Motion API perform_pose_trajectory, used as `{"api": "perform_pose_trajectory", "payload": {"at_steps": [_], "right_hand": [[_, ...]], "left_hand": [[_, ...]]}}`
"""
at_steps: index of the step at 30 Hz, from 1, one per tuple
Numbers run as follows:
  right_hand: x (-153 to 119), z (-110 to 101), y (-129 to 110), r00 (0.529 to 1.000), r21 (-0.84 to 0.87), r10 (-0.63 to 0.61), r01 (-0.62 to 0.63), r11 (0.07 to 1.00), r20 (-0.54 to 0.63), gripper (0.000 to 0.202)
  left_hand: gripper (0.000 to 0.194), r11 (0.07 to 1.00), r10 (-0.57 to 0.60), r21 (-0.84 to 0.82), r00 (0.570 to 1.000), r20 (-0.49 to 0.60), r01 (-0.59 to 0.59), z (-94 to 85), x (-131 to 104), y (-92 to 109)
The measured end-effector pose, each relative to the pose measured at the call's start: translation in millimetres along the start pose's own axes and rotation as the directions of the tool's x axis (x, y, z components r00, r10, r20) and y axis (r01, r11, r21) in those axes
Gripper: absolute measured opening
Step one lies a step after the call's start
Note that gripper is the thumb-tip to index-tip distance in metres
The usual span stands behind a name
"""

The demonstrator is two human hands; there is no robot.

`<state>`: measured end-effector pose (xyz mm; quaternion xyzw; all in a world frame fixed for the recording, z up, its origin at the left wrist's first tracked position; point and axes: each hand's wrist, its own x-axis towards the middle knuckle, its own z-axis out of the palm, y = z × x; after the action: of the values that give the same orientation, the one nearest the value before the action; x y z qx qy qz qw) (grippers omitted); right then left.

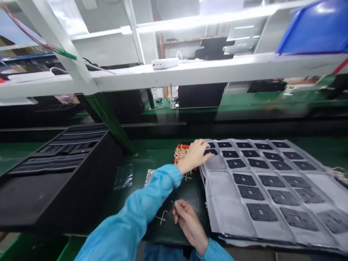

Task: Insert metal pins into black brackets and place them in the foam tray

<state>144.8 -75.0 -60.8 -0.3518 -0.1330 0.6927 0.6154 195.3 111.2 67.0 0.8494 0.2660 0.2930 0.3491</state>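
Observation:
My left hand (194, 156) reaches across to the near-left column of a clear plastic tray (224, 206). Its thumb and fingers are apart, just over a flat black plate (210, 152) in one compartment; no grip on it shows. Below, close to the bench's front edge, my right hand (189, 223) is closed, thumb against curled fingers. A tiny pale speck shows by its fingertips, too small to name. A red container (176, 156) of thin tan strips (179, 153) sits partly behind my left wrist. Crossed tan strips (161, 216) lie left of my right hand.
More black plates (261, 212) fill many tray compartments. A large black box with dividers (78, 181) stands at left. Small clear bags (124, 176) lie on the green bench (144, 156). A white post (59, 43) and shelf beam (190, 76) cross ahead; a blue bin (315, 29) is upper right.

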Motion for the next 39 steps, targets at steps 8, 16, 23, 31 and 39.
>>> {"api": "perform_pose_trajectory", "payload": {"at_steps": [8,16,23,31,39], "right_hand": [[-10,-19,-3,0.998,0.010,-0.062,0.062,0.998,0.023,0.056],[-13,-28,-2,0.994,-0.095,-0.070,0.078,0.992,0.087,0.034],[-30,0,-17,0.961,-0.386,-0.275,0.245,0.889,-0.023,0.032],[-32,23,-40,0.977,-0.648,-0.151,0.211,0.732,0.148,0.029],[-40,30,-58,0.967,-0.749,-0.129,0.253,0.612,0.221,0.034]], "left_hand": [[0.035,0.993,-0.083,0.085,0.996,0.024,0.081,32.1,48,13],[0.031,0.896,-0.397,-0.319,0.881,-0.259,0.310,-17.3,-74,-12],[0.042,0.642,-0.712,-0.539,0.684,-0.155,0.546,-28.3,-239,0],[0.023,0.513,-0.759,-0.644,0.650,-0.032,0.567,-27.1,-268,35],[0.020,0.487,-0.725,-0.640,0.684,0.082,0.594,-38.6,-268,43]]}}
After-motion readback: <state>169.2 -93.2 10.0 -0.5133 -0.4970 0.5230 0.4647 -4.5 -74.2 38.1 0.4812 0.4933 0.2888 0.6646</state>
